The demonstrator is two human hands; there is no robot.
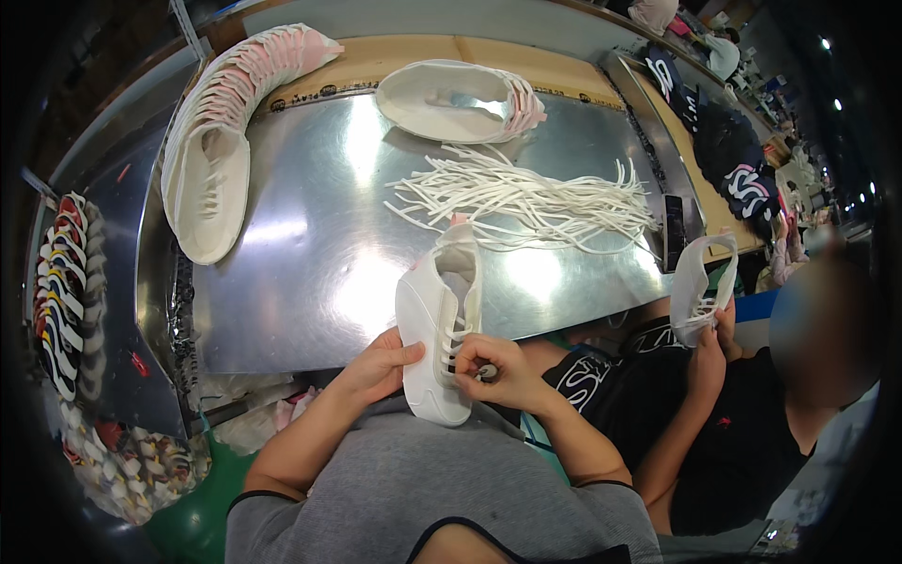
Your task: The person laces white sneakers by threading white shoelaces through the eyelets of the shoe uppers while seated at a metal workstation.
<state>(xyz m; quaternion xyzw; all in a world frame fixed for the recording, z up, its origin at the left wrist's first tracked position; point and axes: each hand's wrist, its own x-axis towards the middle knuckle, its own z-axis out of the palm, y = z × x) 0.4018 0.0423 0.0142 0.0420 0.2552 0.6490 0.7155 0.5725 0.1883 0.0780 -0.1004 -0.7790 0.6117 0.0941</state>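
A white shoe upper (427, 320) stands upright over my lap at the table's front edge, its toe toward me and its heel, with a pink tab, on the table side. My left hand (379, 365) grips its left side, thumb pressed on the outer face. At the eyelets on the other side, my right hand (495, 369) is closed in a pinch, around a small tool with a rounded greyish handle end (487, 372); its tip is hidden. White lace (459, 331) crosses the upper's opening above those fingers.
White laces (536, 202) lie in a loose heap on the metal table (310, 320). Nested uppers (202, 179) curve along the far left; another group (442, 103) lies at the back. A dark phone (674, 230) rests by the right edge. A co-worker at right holds another upper (697, 287).
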